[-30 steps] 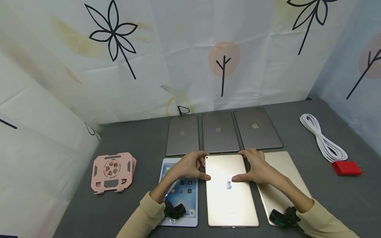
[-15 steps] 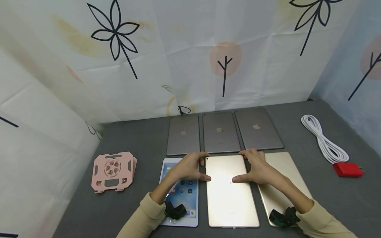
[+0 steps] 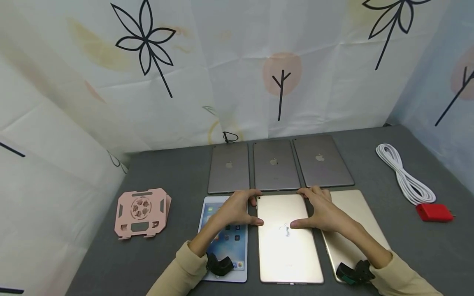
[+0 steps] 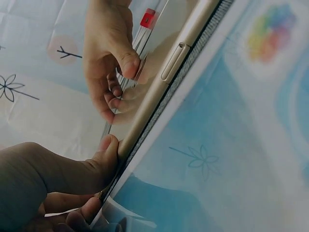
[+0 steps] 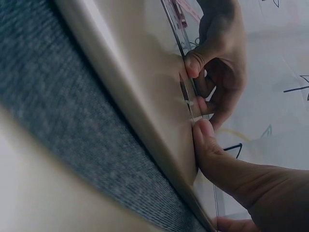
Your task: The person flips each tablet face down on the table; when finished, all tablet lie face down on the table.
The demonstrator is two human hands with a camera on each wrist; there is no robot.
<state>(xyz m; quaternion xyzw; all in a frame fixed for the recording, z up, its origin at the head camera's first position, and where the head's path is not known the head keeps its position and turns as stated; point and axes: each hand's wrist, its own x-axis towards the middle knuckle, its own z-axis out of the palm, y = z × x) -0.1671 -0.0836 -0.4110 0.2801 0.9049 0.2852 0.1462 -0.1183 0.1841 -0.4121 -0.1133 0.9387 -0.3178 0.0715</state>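
A gold tablet (image 3: 290, 255) lies back up in the middle of the front row, glare over its logo. At its upper left corner, my left hand (image 3: 237, 209) grips it, thumb on the left edge and fingers curled at the top. My right hand (image 3: 322, 209) holds the upper right corner, its thumb (image 5: 205, 137) flat on the back and fingers at the top edge. Under my left wrist, a white tablet (image 3: 240, 246) lies screen up, partly covered. Another gold tablet (image 3: 352, 201) lies to the right, crossed by my right forearm. The left wrist view shows a slim button (image 4: 175, 62) along the gripped tablet's side.
Three grey tablets lie in a back row: left (image 3: 228, 176), middle (image 3: 275, 174) and right (image 3: 322, 170). A pink perforated stand (image 3: 140, 224) sits at the left. Coiled white cable (image 3: 405, 181) and a red charger (image 3: 433, 212) lie at the right on the grey tabletop (image 3: 177, 176).
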